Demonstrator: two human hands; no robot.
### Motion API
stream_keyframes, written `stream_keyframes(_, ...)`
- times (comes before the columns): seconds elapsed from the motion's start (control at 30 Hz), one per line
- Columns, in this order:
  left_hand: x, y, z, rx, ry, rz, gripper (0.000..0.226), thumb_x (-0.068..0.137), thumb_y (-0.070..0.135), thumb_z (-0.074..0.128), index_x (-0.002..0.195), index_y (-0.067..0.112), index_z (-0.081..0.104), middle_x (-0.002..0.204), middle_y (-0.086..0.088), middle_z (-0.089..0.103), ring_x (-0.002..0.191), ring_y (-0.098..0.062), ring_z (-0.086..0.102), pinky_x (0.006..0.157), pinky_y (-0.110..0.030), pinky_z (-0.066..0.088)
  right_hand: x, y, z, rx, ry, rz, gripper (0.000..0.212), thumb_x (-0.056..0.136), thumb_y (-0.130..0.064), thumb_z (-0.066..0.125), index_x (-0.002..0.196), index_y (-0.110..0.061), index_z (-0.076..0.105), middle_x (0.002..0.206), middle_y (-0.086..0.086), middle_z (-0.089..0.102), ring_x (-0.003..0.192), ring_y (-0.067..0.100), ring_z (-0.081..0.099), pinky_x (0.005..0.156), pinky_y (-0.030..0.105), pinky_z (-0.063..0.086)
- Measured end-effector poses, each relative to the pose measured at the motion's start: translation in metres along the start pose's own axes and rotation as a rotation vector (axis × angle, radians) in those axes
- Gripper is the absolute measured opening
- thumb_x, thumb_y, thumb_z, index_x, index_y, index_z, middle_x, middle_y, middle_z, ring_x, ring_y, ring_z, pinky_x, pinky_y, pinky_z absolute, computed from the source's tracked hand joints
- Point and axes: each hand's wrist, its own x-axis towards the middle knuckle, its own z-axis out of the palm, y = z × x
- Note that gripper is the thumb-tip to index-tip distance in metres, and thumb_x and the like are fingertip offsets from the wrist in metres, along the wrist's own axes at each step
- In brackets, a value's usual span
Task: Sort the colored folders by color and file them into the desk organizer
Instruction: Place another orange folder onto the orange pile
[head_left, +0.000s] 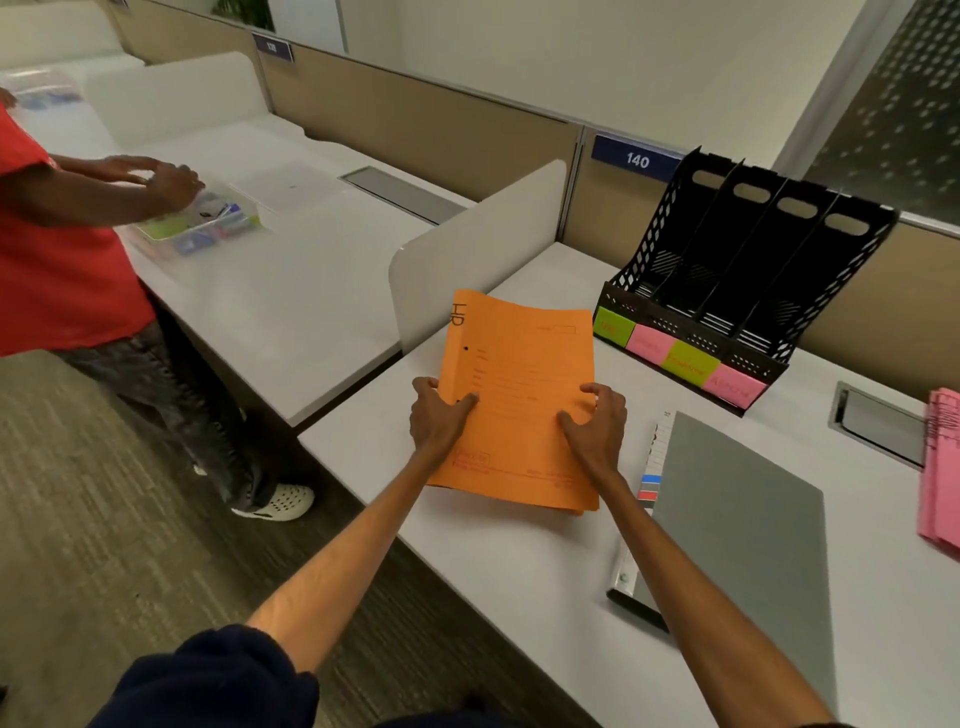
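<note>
A smooth white tabletop sits among beige cubicle partitions, above dark ribbed carpet. At its back stands a black perforated plastic desk organizer with four upright slots and green and pink labels, and a flat grey binder lies nearer. The left hand and right hand clasp the side edges of the thin orange folders, thumbs on top, just in front of the organizer.
</note>
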Motion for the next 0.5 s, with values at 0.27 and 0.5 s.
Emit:
stream_keyframes(0.27,-0.007,0.01,-0.001,-0.146,0.047,0.021,0.059,0.08,0.053,0.069,0.12,0.018,0.043,0.115,-0.007,0.063,0.1,-0.028,0.063,0.082,-0.039,0.05,0.006,-0.011,-0.023,0.373,0.185,0.138,0.064,0.079,-0.012,0.079,0.131,-0.008,0.044,0.123,0.01,0.057,0.107,0.024,0.06,0.089,0.042,0.053)
stream_keyframes(0.5,-0.012,0.038,0.003,-0.26,0.108,0.147,0.048,0.09,0.052,0.056,0.12,0.014,0.056,0.112,-0.003,0.065,0.1,-0.022,0.062,0.088,-0.042,0.052,0.015,-0.004,-0.033,0.336,-0.042,0.337,0.07,0.079,-0.035,0.079,0.137,-0.011,0.047,0.133,0.008,0.054,0.119,0.024,0.054,0.095,0.035,0.045)
